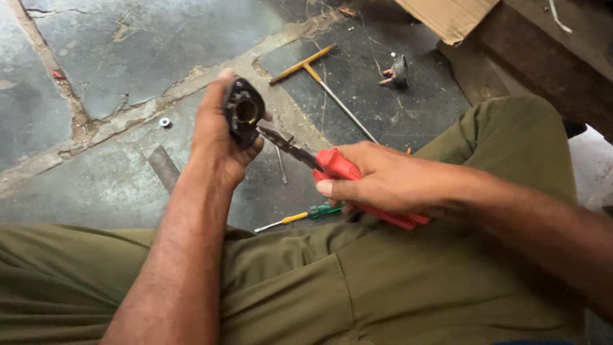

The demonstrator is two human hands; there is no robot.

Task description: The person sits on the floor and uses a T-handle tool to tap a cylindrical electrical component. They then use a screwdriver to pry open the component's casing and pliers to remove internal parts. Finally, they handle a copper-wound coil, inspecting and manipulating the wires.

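The right hand (377, 182) wraps tight around red-handled pliers (345, 176), whose nose meets, as far as can be seen, a black round part (244, 115) clasped in the left hand (220, 137) above the cracked floor (115, 57). Farther off lies a T-handled wrench (325, 86).

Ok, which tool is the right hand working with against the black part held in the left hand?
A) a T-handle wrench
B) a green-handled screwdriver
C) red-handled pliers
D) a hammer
C: the right hand grips red-handled pliers whose nose meets the black part held in the left hand; the green-handled screwdriver and T-handle wrench lie on the floor.
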